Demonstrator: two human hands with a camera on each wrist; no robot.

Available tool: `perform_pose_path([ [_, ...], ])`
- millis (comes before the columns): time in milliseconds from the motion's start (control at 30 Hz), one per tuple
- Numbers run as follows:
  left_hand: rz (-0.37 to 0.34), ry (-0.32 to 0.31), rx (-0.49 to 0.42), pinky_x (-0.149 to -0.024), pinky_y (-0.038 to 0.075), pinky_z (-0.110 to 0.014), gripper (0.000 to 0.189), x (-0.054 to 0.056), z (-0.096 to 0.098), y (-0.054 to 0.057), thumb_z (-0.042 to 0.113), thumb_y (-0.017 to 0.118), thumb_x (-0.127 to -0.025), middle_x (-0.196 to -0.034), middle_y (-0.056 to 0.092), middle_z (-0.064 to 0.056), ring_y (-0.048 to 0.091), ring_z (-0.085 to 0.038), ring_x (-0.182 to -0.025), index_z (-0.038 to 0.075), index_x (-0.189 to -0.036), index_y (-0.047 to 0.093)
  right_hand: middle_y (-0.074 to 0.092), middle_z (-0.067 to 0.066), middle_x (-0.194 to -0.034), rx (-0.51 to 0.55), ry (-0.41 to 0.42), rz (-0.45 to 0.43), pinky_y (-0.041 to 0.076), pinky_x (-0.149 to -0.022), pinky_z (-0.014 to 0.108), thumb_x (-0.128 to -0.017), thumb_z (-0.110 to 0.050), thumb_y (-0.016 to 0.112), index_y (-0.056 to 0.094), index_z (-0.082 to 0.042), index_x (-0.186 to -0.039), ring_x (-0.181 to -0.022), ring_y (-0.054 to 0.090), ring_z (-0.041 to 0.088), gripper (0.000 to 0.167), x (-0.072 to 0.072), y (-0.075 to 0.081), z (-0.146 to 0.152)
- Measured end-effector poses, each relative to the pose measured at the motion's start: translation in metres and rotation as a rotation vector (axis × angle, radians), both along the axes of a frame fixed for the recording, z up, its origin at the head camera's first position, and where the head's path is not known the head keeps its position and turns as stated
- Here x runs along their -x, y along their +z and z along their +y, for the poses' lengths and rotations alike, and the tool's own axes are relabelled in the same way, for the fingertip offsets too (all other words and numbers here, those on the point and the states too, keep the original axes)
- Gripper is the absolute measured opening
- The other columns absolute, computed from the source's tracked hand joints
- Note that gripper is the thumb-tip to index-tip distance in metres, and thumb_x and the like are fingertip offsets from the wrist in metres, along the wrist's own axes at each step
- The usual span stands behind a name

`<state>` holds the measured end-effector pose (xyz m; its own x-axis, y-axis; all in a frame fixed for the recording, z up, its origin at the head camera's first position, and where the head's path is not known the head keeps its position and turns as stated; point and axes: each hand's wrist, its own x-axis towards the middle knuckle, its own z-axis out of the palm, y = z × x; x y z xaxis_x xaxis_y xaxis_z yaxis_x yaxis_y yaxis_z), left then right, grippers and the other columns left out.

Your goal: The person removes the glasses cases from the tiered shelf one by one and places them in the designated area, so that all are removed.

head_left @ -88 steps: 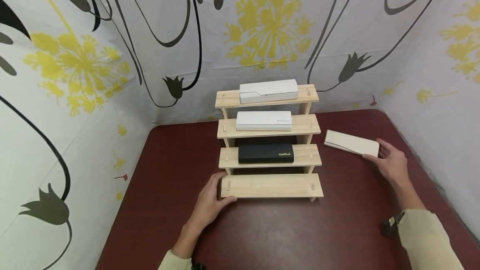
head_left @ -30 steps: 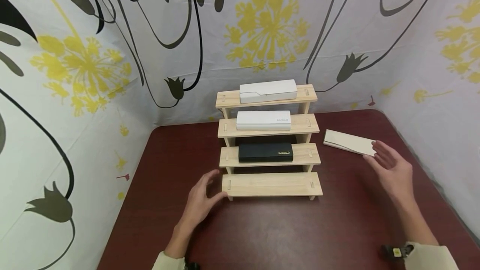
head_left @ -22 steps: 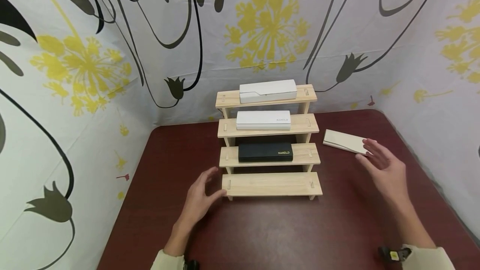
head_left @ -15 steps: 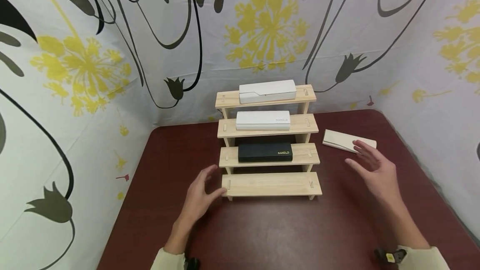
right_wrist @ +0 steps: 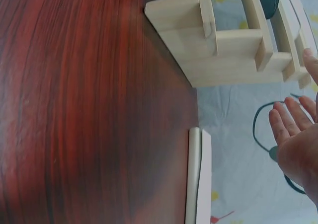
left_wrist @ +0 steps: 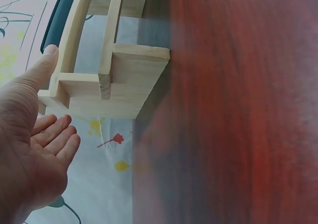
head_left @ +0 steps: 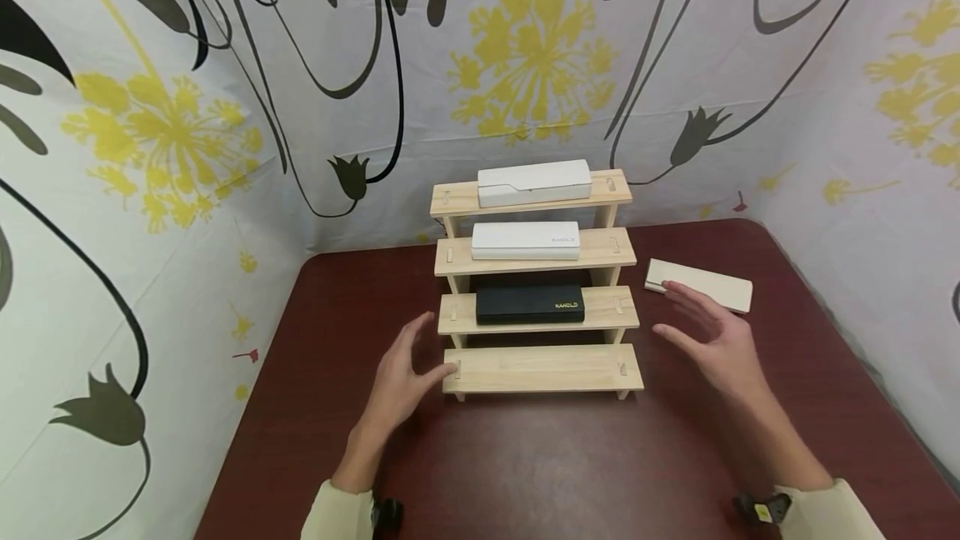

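A wooden four-tier display rack (head_left: 543, 369) stands on the table. A white case (head_left: 535, 184) lies on its top tier, another white case (head_left: 525, 242) below that, and a black case (head_left: 530, 305) on the third tier. My left hand (head_left: 397, 377) is beside the rack's left end, fingers spread, thumb tip overlapping the lowest tier's corner in the head view. On the table right of the rack lies a cream case (head_left: 708, 282). My right hand (head_left: 723, 352), fingers relaxed and apart, overlaps its front edge in the head view; the right wrist view shows nothing in this hand.
The dark red table (head_left: 525, 465) extends in front of the rack. Patterned cloth (head_left: 420, 107) hangs behind the table and along both sides. A black device is strapped at each wrist.
My right hand has let go of the cream case's right end and moved left toward the rack. My left hand has come off the lowest tier's left end and risen slightly.
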<state>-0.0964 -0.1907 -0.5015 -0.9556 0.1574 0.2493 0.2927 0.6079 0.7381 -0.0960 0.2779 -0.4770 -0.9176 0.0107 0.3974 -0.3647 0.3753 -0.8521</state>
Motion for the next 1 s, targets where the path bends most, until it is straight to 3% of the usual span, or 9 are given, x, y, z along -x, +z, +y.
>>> perform_pose_path([
  [200,0.001,-0.023,0.012,-0.115,0.045,-0.055,0.096,0.007,0.003,0.007,0.033,0.094,-0.084,-0.161,0.049,-0.006,0.051,-0.035,-0.144,0.014,-0.163,0.042,0.065,0.014,-0.145,-0.017,0.036,0.001,0.049,-0.101,0.013,-0.085,0.007,0.087,0.063,-0.008,-0.148,-0.129,0.063,0.008,0.069,0.003,0.001,-0.010],
  [467,0.003,-0.045,0.021,-0.115,0.044,-0.058,0.099,0.015,0.008,0.013,0.032,0.094,-0.084,-0.164,0.045,-0.006,0.048,-0.032,-0.147,0.018,-0.165,0.039,0.064,0.015,-0.145,-0.021,0.082,-0.003,0.049,-0.103,0.016,-0.084,0.004,0.088,0.063,-0.010,-0.148,-0.130,0.063,0.011,0.070,0.006,0.002,-0.022],
  [733,0.003,-0.055,0.026,-0.117,0.042,-0.057,0.098,0.021,0.011,0.015,0.034,0.092,-0.087,-0.166,0.043,-0.006,0.043,-0.029,-0.150,0.020,-0.166,0.037,0.064,0.022,-0.143,0.004,0.140,0.046,0.049,-0.104,0.017,-0.082,0.013,0.086,0.062,-0.002,-0.146,-0.129,0.064,0.013,0.071,0.011,0.001,-0.035],
  [1000,0.023,-0.054,0.025,-0.116,0.042,-0.059,0.099,0.027,0.015,0.014,0.025,0.093,-0.085,-0.166,0.043,-0.010,0.043,-0.032,-0.150,0.014,-0.166,0.036,0.066,0.016,-0.143,-0.047,0.148,0.058,0.048,-0.104,0.016,-0.080,0.006,0.091,0.064,-0.006,-0.147,-0.129,0.064,0.013,0.073,0.015,0.002,-0.048],
])
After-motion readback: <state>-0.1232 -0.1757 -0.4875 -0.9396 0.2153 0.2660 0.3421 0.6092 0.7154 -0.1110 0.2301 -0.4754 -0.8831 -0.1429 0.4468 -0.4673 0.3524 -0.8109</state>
